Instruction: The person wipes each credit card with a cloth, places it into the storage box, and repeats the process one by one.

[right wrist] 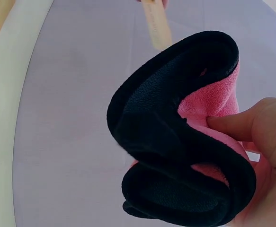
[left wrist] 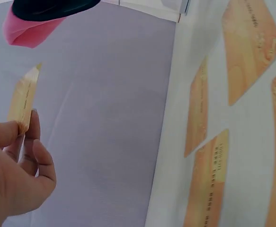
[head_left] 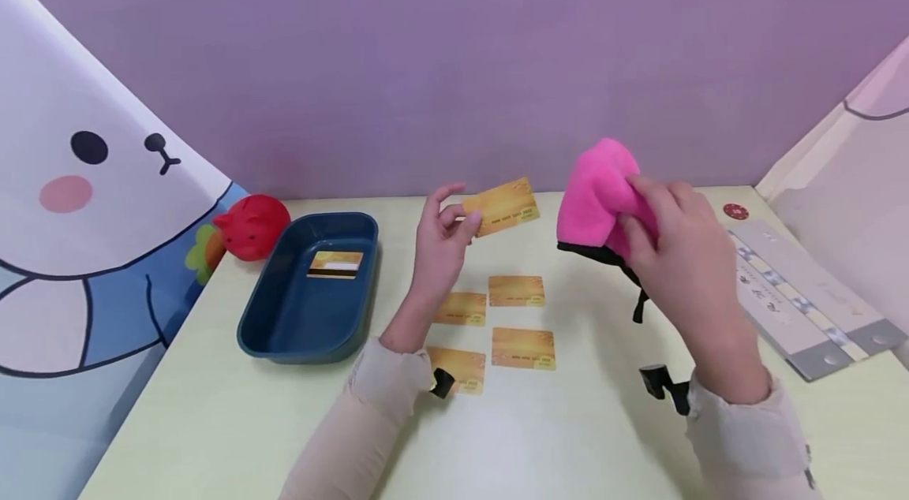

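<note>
My left hand [head_left: 440, 248] pinches a golden bank card [head_left: 504, 207] between thumb and fingers, raised over the table's far side. To its right, my right hand [head_left: 685, 271] grips a pink fleece mitt [head_left: 596, 188] with black trim. The mitt hangs in the air with its edge downward; in the right wrist view its dark lining [right wrist: 152, 94] shows, folded into bends. Several more golden bank cards [head_left: 523, 348] lie face up on the table below, two partly covered by my left arm. Another card [head_left: 334, 257], stripe side up, lies inside a blue tray [head_left: 305, 326] on the left.
A red piggy bank [head_left: 254, 228] stands behind the tray's left corner. On the right lie a grey-and-white patterned flat case [head_left: 802, 295] and a small red chip [head_left: 736, 211]. A purple backdrop [head_left: 454, 74] rises at the table's far edge.
</note>
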### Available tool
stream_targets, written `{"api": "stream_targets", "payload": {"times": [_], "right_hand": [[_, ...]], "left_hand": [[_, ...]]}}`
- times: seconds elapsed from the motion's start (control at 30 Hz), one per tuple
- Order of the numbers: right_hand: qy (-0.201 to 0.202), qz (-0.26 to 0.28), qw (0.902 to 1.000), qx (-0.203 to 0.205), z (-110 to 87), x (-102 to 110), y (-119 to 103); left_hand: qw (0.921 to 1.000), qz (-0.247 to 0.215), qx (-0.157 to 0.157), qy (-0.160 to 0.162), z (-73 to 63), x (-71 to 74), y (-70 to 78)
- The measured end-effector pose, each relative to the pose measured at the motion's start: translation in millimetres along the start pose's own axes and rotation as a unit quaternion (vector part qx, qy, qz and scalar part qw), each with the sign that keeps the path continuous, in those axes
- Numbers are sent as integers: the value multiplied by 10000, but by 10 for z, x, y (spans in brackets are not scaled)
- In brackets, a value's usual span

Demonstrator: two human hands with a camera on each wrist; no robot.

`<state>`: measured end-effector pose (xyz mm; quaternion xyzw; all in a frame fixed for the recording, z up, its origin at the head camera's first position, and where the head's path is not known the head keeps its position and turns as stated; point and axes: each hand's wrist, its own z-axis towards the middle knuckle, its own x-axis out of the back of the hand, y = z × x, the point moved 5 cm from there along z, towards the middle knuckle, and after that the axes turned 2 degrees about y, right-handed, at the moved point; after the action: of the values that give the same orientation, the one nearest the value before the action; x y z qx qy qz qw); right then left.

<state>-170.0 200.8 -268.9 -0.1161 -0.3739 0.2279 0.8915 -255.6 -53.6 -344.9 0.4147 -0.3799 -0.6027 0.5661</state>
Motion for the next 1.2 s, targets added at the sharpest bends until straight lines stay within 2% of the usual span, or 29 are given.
{"api": "stream_targets", "payload": {"times": [0.1,0.27,0.43,0.57,0.77,1.0,1.2], "right_hand": [[87,79,9999,36,-15,-1,-33],[224,54,9995,202,-33,7,-95],[495,16,9957,784,-48,-44,-243],[721,55,9879,1369,-83,-177,-401],[462,-345,9797,1922,-195,-509,-553],[25,-540,9836,1721,-261,-676,-542],[-217,-592,9881,1402,-223,-691,-423]], "left_hand": [[10000,24,41,76,-48,-2,-3],[10000,5,58,-51,-56,-61,13],[9998,85,126,-130,-59,-127,39],[9989,149,339,-303,-94,-198,39],[9965,198,615,-531,-169,-263,45],[9940,483,803,-563,-183,-241,82],[9926,702,651,-743,-182,-227,95]]}}
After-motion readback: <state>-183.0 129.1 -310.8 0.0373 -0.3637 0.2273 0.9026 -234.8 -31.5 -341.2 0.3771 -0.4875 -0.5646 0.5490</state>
